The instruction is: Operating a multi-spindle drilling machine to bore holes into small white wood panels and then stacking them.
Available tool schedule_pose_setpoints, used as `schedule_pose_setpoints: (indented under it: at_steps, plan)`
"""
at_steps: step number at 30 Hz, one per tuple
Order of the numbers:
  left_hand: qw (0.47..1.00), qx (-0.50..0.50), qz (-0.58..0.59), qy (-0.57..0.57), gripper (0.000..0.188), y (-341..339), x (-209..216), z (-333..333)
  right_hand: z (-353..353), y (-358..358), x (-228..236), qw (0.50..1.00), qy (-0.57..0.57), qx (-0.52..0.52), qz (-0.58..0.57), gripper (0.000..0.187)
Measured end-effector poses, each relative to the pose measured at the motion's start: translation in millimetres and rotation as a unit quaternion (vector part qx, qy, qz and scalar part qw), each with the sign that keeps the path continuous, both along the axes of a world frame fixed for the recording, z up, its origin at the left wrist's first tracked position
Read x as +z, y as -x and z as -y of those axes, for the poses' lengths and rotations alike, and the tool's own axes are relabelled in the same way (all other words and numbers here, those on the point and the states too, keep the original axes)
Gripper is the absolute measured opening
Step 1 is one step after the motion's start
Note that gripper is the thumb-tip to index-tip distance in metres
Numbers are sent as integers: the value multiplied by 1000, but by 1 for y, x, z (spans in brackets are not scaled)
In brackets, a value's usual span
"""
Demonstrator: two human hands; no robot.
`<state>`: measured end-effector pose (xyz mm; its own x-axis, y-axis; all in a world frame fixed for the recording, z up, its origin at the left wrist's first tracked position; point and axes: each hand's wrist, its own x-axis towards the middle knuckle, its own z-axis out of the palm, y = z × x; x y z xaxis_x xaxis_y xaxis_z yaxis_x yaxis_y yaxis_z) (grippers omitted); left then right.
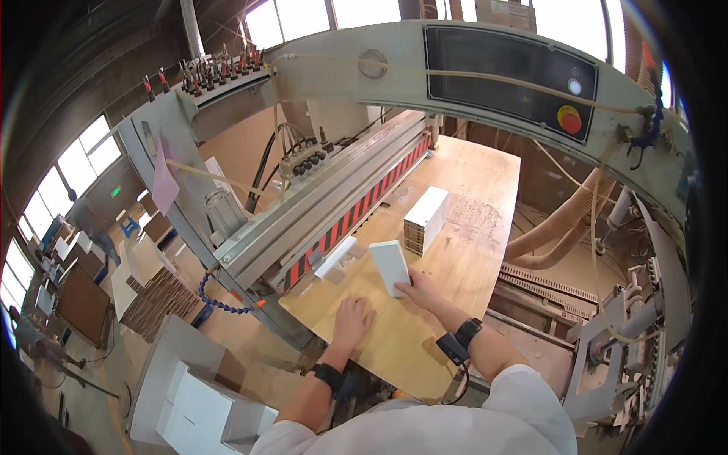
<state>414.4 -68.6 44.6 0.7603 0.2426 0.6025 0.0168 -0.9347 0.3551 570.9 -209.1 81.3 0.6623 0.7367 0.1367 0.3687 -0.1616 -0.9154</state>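
My right hand [422,290] grips a small white rectangular board [388,265] by its lower right edge. It is tilted up on the wooden worktop [476,254]. My left hand [353,321] lies on the worktop near its front left, fingers resting on the wood and holding nothing. Just beyond the held board stands a neat stack of similar white boards [426,220], brown edges showing on its near side. A white strip-shaped piece [334,258] lies to the left, beside the machine's striped beam.
A long machine beam with red and black stripes [364,206] borders the worktop's left side. Overhead runs a grey arm with a control panel [508,82] and red stop button [569,120]. Ribbed hoses [557,227] hang right. White panels [199,409] and stacked boards [159,292] stand left.
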Motion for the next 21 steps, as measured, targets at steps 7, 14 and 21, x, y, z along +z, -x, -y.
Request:
schedule_pose_setpoints:
  at_steps: [7, 14, 21]
  plan:
    - [999, -1, -37, 12, 30, -3, 5, 1, 4, -15, -46, 980, -148, 4, -134, 24]
    - [999, -9, -45, 29, 26, -23, 13, -12, 6, -23, -39, 979, -149, -115, 80, 21]
    - [973, 46, -139, -176, 13, -100, 16, -84, -9, -11, -48, 979, -184, -89, 3, 25]
